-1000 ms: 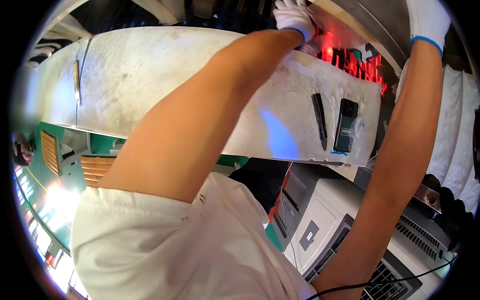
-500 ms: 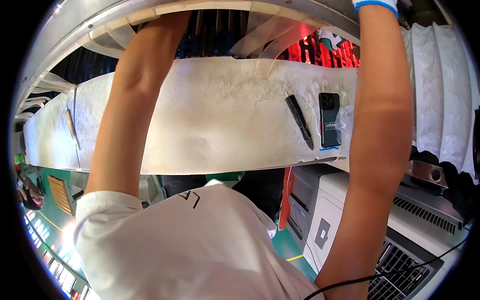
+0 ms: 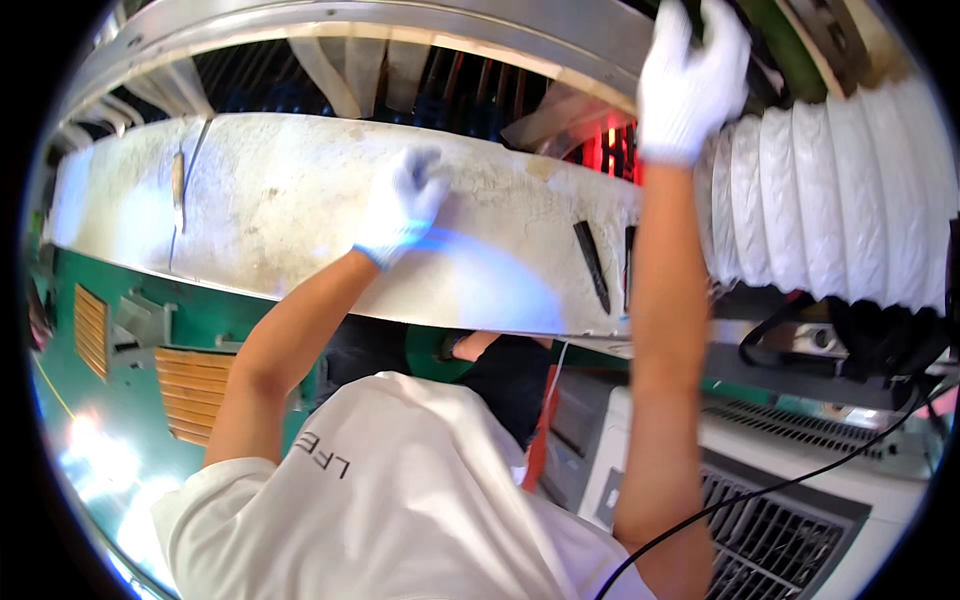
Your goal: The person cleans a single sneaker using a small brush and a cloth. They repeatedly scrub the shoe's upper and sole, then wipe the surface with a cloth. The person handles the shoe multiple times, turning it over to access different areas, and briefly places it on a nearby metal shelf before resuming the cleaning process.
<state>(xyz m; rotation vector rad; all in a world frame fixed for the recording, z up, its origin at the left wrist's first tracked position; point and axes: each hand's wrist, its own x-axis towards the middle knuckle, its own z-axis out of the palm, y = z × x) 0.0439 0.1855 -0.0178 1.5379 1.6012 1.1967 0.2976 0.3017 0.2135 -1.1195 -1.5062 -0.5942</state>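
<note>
White-gloved, the left hand (image 3: 405,205) was near the middle of the frame, over the long pale surface (image 3: 300,200), which stretched from the far left to the right of centre. Its fingers looked partly bent, but they were blurred; whether they pinched anything or touched the surface, I could not tell. The right hand (image 3: 692,90), in a matching glove, was at the upper right, its fingers spread apart, just beside the end of a curved metal beam (image 3: 480,25) and near a fat, ribbed white hose (image 3: 830,195). Whether it touched the beam could not be made out.

On the surface, a black pen-shaped tool (image 3: 592,267) lay right of centre, and a knife (image 3: 178,180) with a wooden handle lay toward the left, beside a dark seam. Clear plastic strips (image 3: 320,75) hung below the beam. A red glow (image 3: 612,150) showed just left of the right wrist. Wooden slats (image 3: 190,390) were at the lower left, near the green floor (image 3: 210,310).
</note>
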